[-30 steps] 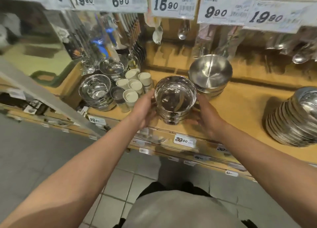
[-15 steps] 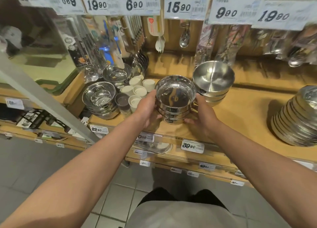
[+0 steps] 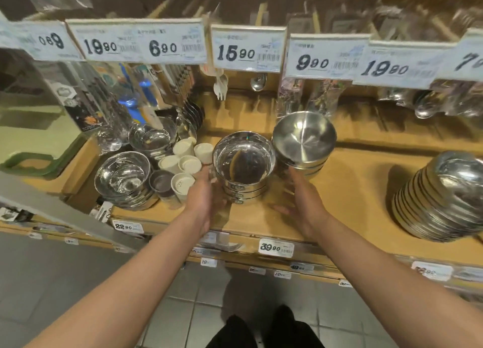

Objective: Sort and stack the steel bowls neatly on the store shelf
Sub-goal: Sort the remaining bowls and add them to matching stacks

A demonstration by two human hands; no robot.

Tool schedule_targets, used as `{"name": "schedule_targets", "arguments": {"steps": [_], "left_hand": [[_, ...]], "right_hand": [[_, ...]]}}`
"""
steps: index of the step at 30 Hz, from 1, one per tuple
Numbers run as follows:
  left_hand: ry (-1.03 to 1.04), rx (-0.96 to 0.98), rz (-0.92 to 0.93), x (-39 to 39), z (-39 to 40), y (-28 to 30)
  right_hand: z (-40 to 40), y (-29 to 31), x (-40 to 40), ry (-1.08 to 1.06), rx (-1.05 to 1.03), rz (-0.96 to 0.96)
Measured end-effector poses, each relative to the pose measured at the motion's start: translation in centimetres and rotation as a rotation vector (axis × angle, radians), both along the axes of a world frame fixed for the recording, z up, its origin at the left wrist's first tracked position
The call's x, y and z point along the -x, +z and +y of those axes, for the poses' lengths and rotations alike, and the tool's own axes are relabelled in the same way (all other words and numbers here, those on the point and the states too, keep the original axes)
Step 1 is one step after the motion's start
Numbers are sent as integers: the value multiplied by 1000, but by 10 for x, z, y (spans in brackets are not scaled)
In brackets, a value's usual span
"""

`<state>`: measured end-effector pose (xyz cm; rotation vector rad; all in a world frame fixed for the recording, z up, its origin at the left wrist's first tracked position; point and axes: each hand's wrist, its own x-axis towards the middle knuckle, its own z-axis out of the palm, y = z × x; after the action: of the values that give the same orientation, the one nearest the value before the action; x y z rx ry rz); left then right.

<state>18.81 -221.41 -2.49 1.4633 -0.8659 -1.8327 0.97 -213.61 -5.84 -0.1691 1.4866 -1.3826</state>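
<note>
A short stack of shiny steel bowls point(image 3: 244, 164) stands on the wooden shelf point(image 3: 358, 180), in the middle. My left hand point(image 3: 202, 194) is at the stack's left side with relaxed fingers that touch or nearly touch it; motion blur hides the contact. My right hand point(image 3: 304, 202) hovers just right of the stack, fingers spread, holding nothing. Directly behind the right hand sits a stack of brushed steel bowls point(image 3: 304, 141), its top bowl tilted toward me.
A tall leaning stack of steel bowls point(image 3: 444, 198) lies at the right. Two piles of shiny bowls point(image 3: 122, 177) and white cups point(image 3: 185, 162) crowd the left. Price tags point(image 3: 248, 51) and hanging utensils overhang the back. The shelf's front edge carries a price label point(image 3: 275, 247).
Both hands gripped the shiny stack and carried it back on the shelf. It now rests beside the brushed bowls, and my hands have loosened, the right one drawn clear.
</note>
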Motion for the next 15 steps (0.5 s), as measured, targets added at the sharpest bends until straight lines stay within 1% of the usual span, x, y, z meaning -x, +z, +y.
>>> {"name": "schedule_targets", "arguments": {"steps": [3,6,11,15], "left_hand": [[53,-72,-21,-1,27,-11],[73,-140,-22,5,46,-24],[88,-150,-40,24,73,-32],[70,-148,-66,43,88,-33]], "right_hand": [[13,1,36,-147,-83,10],[9,7,74,-198,-120,30],[-13,7,102,-46,-103,58],[-24,-3,104,34,-39,-4]]}}
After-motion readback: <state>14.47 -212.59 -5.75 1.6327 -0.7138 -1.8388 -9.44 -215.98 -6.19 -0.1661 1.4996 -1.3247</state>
